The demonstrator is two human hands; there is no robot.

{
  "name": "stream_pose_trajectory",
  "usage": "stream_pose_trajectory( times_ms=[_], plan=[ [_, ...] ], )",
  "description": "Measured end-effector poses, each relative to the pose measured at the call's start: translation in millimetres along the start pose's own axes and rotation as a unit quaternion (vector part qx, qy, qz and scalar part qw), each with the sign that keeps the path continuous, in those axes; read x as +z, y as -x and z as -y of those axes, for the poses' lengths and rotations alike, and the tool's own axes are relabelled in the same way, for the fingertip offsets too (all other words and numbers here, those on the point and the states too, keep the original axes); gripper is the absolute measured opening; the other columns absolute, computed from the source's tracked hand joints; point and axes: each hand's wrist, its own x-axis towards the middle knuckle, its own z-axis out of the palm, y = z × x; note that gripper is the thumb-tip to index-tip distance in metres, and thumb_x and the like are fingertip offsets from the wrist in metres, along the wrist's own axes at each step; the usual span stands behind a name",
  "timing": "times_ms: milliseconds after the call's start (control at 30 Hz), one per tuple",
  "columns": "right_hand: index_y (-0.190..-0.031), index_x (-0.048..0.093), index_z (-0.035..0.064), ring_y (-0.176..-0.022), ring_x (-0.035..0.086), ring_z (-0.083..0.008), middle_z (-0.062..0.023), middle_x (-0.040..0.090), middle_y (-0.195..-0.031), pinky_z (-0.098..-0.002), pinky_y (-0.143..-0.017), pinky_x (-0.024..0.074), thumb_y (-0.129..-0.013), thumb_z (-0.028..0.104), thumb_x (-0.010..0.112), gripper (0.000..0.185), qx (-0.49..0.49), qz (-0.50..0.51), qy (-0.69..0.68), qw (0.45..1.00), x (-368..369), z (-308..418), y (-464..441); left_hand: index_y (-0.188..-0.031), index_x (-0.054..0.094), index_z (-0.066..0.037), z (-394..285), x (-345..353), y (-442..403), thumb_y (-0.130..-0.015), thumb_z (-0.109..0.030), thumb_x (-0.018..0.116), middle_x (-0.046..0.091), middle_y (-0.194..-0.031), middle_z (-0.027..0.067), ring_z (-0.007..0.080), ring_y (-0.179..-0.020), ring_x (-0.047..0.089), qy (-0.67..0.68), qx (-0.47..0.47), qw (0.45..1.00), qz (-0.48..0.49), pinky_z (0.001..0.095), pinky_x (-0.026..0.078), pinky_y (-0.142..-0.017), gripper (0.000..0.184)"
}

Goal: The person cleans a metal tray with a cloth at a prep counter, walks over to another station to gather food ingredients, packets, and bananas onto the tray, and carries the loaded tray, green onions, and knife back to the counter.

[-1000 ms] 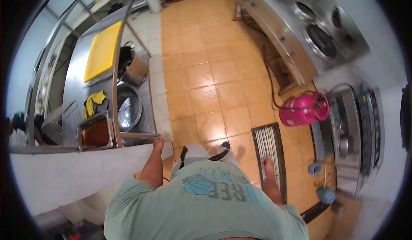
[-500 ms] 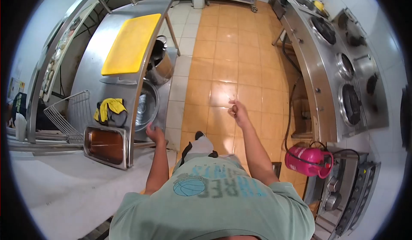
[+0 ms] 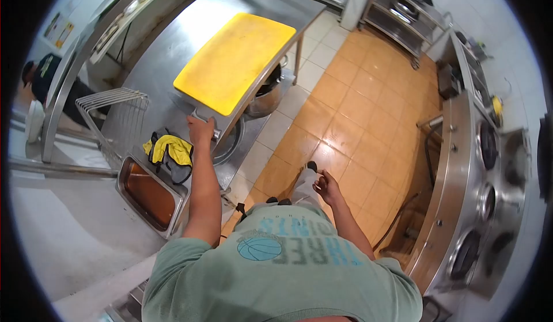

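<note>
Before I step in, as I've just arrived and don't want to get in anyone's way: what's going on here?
Someone in a green T-shirt has their left hand at a metal piece by the yellow board on a steel table; the grip is unclear. Their right hand is over the floor, with nothing discernible in it. Near the left forearm are a yellow-and-grey cloth item and a steel pan of brown liquid. Another person is at far left.

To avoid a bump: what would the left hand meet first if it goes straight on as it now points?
Most likely the grey metal piece by the left hand, perhaps touching it; just past that, the yellow board. The hand's height over the table is unclear.
</note>
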Motion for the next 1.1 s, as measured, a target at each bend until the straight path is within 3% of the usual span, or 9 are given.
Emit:
stream_pose_trajectory(
  times_ms=[100,200,300,500,567,800,867,1000,1100],
  plan=[
    [-0.104,0.056,0.0119,-0.069,0.051,-0.012,0.0039,0.038,-0.059,-0.0307,-0.074,0.0439,-0.096,0.035,0.043,0.028,0.029,0.058,0.068,0.996,38,53,-45,-0.121,0.028,0.006,28,27,-23,-0.08,-0.031,0.061,0.059,-0.097,0.0262,0.039,-0.087,0.062,0.036,-0.042,0.998,-0.039,0.0444,0.052,-0.077,0.065],
    [-0.105,0.056,0.0116,-0.069,0.05,-0.0097,0.004,0.039,-0.064,-0.0293,-0.075,0.0448,-0.096,0.035,0.044,0.028,0.033,0.174,0.178,0.968,81,109,-79,-0.118,0.031,0.005,37,20,-27,-0.086,-0.025,0.057,0.059,-0.079,0.0171,0.026,-0.07,0.064,0.321,-0.148,0.929,0.111,0.037,0.054,-0.062,0.051],
    [-0.107,0.056,0.0107,-0.07,0.05,-0.009,0.0045,0.04,-0.067,-0.0292,-0.077,0.0456,-0.096,0.036,0.045,0.03,0.034,0.285,0.305,0.908,149,163,-93,-0.101,0.049,-0.002,-37,-12,24,-0.091,-0.022,0.055,0.055,-0.07,0.0082,0.0156,-0.054,0.056,0.5,-0.134,0.856,0.021,0.0252,0.05,-0.053,0.023],
    [-0.121,0.044,0.0083,-0.082,0.056,-0.0126,-0.0027,0.054,-0.094,-0.0255,-0.073,0.0466,-0.094,0.04,0.049,0.042,0.033,0.422,0.413,0.806,268,178,-107,-0.099,0.052,-0.005,-135,25,55,-0.096,-0.043,0.041,0.057,-0.088,0.0067,0.0171,-0.077,0.058,0.645,-0.161,0.743,0.077,0.0314,0.05,-0.071,0.04],
    [-0.123,0.041,0.0074,-0.084,0.057,-0.0139,-0.0059,0.054,-0.1,-0.0249,-0.07,0.0472,-0.093,0.038,0.051,0.045,0.017,0.459,0.391,0.798,282,157,-126,-0.103,0.055,-0.005,-152,51,50,-0.097,-0.04,0.04,0.056,-0.086,0.0037,0.0118,-0.069,0.055,0.67,-0.135,0.73,0.025,0.0256,0.047,-0.065,0.039],
    [-0.113,0.043,0.0051,-0.065,0.051,-0.009,-0.0014,0.048,-0.08,-0.0241,-0.057,0.044,-0.089,0.019,0.058,0.031,-0.004,0.453,0.397,0.798,332,181,-158,-0.123,0.051,-0.007,-127,20,1,-0.097,-0.029,0.044,0.057,-0.113,0.007,0.0155,-0.104,0.054,0.626,-0.01,0.749,0.217,0.0293,0.042,-0.091,0.035],
    [-0.102,0.046,0.0057,-0.057,0.05,-0.0088,-0.0019,0.05,-0.075,-0.0236,-0.052,0.0424,-0.085,0.013,0.06,0.023,-0.073,0.473,0.408,0.778,345,184,-184,-0.126,0.047,-0.006,-122,25,-29,-0.096,-0.031,0.046,0.055,-0.117,0.0074,0.0166,-0.107,0.053,0.63,-0.007,0.758,0.171,0.032,0.041,-0.093,0.039],
    [-0.095,0.046,0.0074,-0.045,0.046,-0.0091,-0.0005,0.047,-0.06,-0.0225,-0.042,0.0385,-0.091,0.026,0.056,0.022,0.08,0.423,0.41,0.804,379,213,-206,-0.131,0.04,-0.006,-131,28,-82,-0.095,-0.032,0.048,0.049,-0.125,0.0075,0.0178,-0.113,0.049,0.663,-0.046,0.743,0.082,0.0353,0.041,-0.093,0.045],
    [-0.096,0.047,0.0076,-0.046,0.046,-0.0085,-0.0006,0.048,-0.061,-0.0218,-0.043,0.039,-0.093,0.034,0.053,0.027,0.08,0.429,0.419,0.796,381,222,-224,-0.126,0.045,-0.006,-145,21,-118,-0.093,-0.023,0.054,0.055,-0.117,0.0066,0.0151,-0.105,0.053,0.686,-0.082,0.717,0.088,0.0329,0.043,-0.09,0.039]
  ],
)
